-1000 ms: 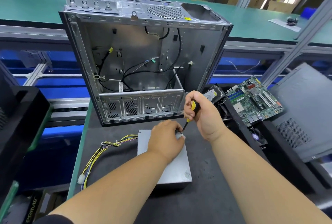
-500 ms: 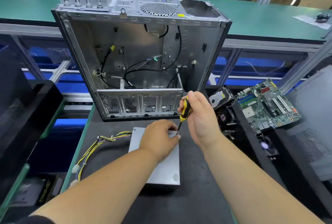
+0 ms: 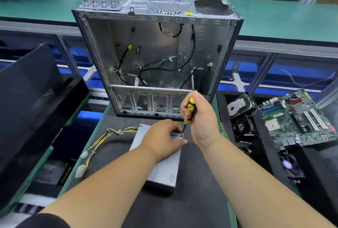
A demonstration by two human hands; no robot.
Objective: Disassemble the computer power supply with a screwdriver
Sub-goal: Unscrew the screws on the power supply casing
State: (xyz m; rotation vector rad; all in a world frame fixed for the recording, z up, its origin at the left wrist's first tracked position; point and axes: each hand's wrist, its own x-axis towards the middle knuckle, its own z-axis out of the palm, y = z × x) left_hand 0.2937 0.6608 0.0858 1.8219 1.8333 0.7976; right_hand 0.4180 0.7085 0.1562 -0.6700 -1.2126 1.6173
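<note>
The power supply (image 3: pixel 161 165) is lying flat on the dark mat of the counter (image 3: pixel 197 200), near the person, directly in front of the open computer case (image 3: pixel 155 59). Its bundle of yellow and black cables (image 3: pixel 102 140) is trailing off to the left across the mat, ending in pale connectors near the counter's left edge.

The left hand (image 3: pixel 162 141) is resting palm-down on the far part of the power supply's top, its fingers lying fairly straight and spread, pressing the box against the mat. The thumb is pointing right, just beside the tool's tip.

The right hand (image 3: pixel 199 118) is gripping the screwdriver (image 3: pixel 188 114), fingers clamped around the yellow and black handle. The tool is standing nearly upright, tilting slightly, with its tip sitting on a screw (image 3: pixel 181 136) at the far right corner of the power supply's top. Another screw (image 3: pixel 173 179) is showing at the near right corner.

The computer case is standing on the far part of the mat, its open side facing the person, loose black wires hanging inside. To the right, a circuit board (image 3: pixel 292 119) and a hard drive (image 3: pixel 237 105) are lying in a dark tray. A black panel (image 3: pixel 31 99) is leaning on the left.
</note>
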